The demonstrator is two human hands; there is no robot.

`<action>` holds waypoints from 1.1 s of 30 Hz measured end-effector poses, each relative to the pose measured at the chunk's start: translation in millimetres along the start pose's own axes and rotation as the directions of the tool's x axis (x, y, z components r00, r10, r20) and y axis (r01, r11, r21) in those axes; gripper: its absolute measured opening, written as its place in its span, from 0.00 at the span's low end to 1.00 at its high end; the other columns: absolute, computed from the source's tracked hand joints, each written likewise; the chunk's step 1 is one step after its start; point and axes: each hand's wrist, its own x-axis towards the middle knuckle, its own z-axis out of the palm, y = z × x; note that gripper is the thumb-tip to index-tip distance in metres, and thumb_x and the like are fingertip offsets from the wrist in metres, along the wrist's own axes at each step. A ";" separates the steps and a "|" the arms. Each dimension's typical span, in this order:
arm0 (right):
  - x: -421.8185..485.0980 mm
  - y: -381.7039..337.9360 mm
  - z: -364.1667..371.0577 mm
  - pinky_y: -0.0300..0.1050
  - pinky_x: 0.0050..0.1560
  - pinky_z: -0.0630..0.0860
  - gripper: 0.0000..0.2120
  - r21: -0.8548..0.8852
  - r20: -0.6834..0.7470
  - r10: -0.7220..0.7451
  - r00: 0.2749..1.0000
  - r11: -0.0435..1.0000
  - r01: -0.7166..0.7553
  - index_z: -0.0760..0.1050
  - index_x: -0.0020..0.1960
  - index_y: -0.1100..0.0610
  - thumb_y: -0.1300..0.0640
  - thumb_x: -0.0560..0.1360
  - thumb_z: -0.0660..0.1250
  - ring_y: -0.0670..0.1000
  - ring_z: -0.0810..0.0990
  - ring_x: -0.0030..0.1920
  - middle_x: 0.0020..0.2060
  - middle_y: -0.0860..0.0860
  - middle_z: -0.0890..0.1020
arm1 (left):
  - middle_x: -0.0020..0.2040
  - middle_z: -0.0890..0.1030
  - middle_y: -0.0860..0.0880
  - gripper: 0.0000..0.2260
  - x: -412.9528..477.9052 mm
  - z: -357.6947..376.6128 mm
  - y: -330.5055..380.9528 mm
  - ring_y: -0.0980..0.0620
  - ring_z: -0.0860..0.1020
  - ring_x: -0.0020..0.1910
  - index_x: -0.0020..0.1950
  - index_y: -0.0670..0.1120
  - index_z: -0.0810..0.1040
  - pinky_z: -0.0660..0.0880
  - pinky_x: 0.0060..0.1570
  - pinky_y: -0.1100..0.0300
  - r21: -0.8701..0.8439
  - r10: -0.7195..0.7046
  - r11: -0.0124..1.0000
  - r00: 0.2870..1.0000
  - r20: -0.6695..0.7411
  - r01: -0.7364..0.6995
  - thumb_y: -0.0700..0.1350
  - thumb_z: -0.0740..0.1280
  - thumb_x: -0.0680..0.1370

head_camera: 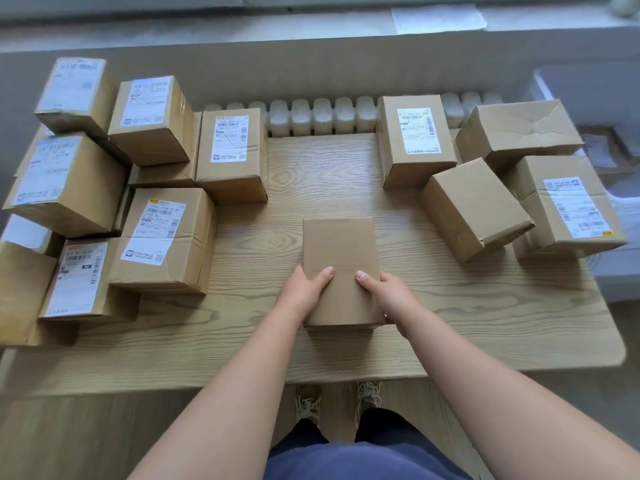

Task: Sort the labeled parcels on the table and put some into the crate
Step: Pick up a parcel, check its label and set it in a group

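A plain brown cardboard parcel (341,258) with no label showing on top stands in the middle of the wooden table (311,351). My left hand (304,292) grips its left side with the thumb on top. My right hand (388,294) grips its right side the same way. Several labeled parcels are stacked on the left (162,237), one more (232,152) stands at the back left. On the right sit a labeled parcel (415,136), an unlabeled tilted one (474,206), another plain one (519,129) and a labeled one (568,206). A crate is not clearly in view.
A white radiator (322,116) runs along the table's far edge under a sill. Pale containers (620,199) stand on the floor at the right. My shoes (308,403) show below the table's near edge.
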 end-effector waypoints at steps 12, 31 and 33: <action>-4.7 5.5 -10.5 0.62 0.68 0.70 0.21 0.075 0.139 0.153 0.978 0.984 -0.164 0.73 0.66 0.46 0.35 0.80 0.61 0.52 0.78 0.58 0.58 0.45 0.80 | 0.61 0.83 0.48 0.20 4.2 -5.2 -2.8 0.48 0.81 0.61 0.67 0.47 0.75 0.75 0.67 0.49 -0.070 0.001 0.998 0.999 0.041 0.001 0.52 0.73 0.78; -7.3 -14.3 -36.8 0.48 0.50 0.74 0.28 0.073 -0.138 0.006 0.990 0.997 0.004 0.71 0.63 0.58 0.37 0.76 0.70 0.51 0.79 0.52 0.55 0.51 0.80 | 0.54 0.82 0.50 0.15 -11.3 6.6 7.0 0.48 0.80 0.54 0.71 0.45 0.75 0.79 0.54 0.48 -0.379 -0.184 0.896 0.970 0.156 0.231 0.45 0.65 0.84; -7.0 -15.7 -33.0 0.48 0.51 0.72 0.30 -0.002 -0.163 -0.033 0.986 0.999 0.033 0.70 0.64 0.58 0.37 0.74 0.72 0.53 0.78 0.55 0.57 0.52 0.79 | 0.61 0.79 0.48 0.17 -10.9 9.9 11.0 0.44 0.78 0.61 0.75 0.46 0.71 0.77 0.62 0.43 -0.343 -0.218 0.904 0.965 0.143 0.255 0.44 0.62 0.85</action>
